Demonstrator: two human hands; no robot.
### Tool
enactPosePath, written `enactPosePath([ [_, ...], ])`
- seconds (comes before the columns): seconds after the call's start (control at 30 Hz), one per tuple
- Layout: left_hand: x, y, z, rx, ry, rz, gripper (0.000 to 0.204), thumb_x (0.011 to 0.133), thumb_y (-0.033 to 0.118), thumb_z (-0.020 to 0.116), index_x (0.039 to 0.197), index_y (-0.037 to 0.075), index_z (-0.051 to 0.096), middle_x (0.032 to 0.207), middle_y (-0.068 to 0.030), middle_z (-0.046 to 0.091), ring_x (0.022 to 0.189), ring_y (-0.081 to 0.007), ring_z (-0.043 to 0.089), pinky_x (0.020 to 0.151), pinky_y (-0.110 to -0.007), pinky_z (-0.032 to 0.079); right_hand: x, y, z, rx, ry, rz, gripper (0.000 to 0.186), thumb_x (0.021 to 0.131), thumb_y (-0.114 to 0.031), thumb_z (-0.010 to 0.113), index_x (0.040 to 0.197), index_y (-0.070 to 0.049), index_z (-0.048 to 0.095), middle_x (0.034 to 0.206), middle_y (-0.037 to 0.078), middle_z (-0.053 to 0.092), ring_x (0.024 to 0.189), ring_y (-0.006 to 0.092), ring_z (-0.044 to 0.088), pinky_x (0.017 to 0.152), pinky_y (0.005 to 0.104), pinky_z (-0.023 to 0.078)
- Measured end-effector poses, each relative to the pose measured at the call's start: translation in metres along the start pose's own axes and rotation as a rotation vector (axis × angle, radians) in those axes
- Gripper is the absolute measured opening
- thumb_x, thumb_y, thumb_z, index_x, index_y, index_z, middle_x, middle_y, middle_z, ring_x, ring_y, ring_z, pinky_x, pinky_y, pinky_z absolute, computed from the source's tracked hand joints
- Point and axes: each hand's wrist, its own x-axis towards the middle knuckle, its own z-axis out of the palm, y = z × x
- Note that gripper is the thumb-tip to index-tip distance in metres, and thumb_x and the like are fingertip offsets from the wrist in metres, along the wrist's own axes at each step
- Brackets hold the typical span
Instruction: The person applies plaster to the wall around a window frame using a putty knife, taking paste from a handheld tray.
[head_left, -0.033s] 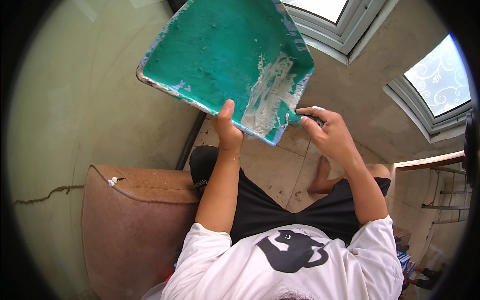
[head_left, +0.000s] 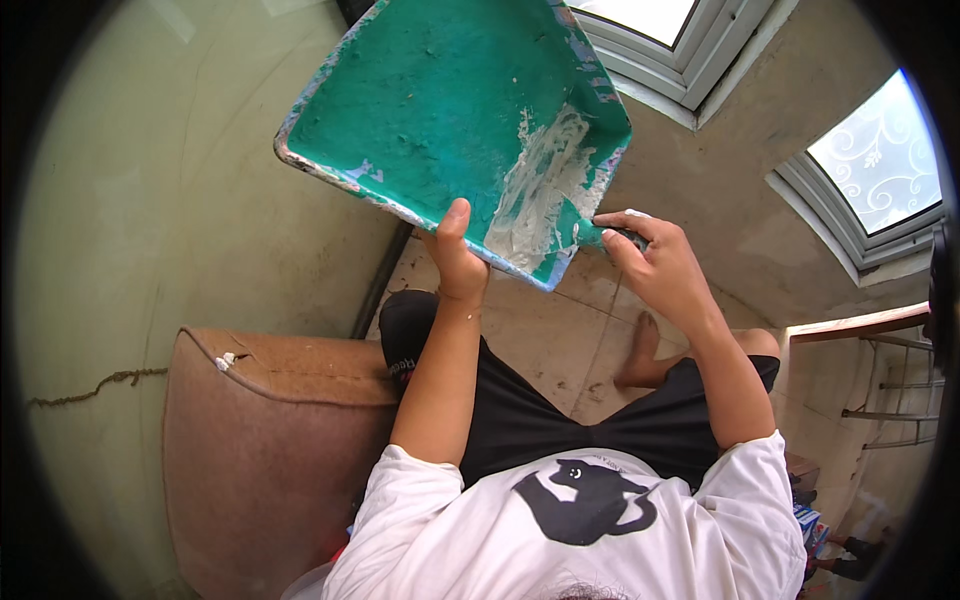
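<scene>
My left hand (head_left: 460, 262) is closed on the near rim of a paint-stained green plastic tray (head_left: 410, 95), its thumb lying over the edge on the inner side. The other fingers are hidden under the tray. White paste (head_left: 530, 190) is smeared across the tray's near right corner. In my right hand (head_left: 658, 262) is a putty knife (head_left: 590, 234) with a green and dark handle. Its blade rests in the paste at that corner, partly covered and hard to make out. A dab of white sits on one right finger.
A brown cushioned seat (head_left: 270, 450) with a torn edge stands at my left, beside a pale greenish surface (head_left: 190, 200). Windows with light frames (head_left: 690, 75) are set in the wall ahead and right. A metal rack (head_left: 890, 412) stands far right. Tiled floor (head_left: 560, 340) shows between my legs.
</scene>
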Motion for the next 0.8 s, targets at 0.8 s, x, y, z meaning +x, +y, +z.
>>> enactPosePath([
  [0.8,0.008,0.039,0.073,-0.186,0.253,-0.156,0.052,0.086,0.038,0.054,0.124,0.003,0.051,0.118,-0.0104,0.055,0.109,-0.0276,0.054,0.095,-0.041,0.043,0.016,0.031,-0.05,0.208,0.154,-0.088,0.026,0.093,-0.019,0.059,0.11,-0.003,0.071,0.075,-0.003,0.057,0.06,0.0029,0.043,0.054,0.0219,0.034],
])
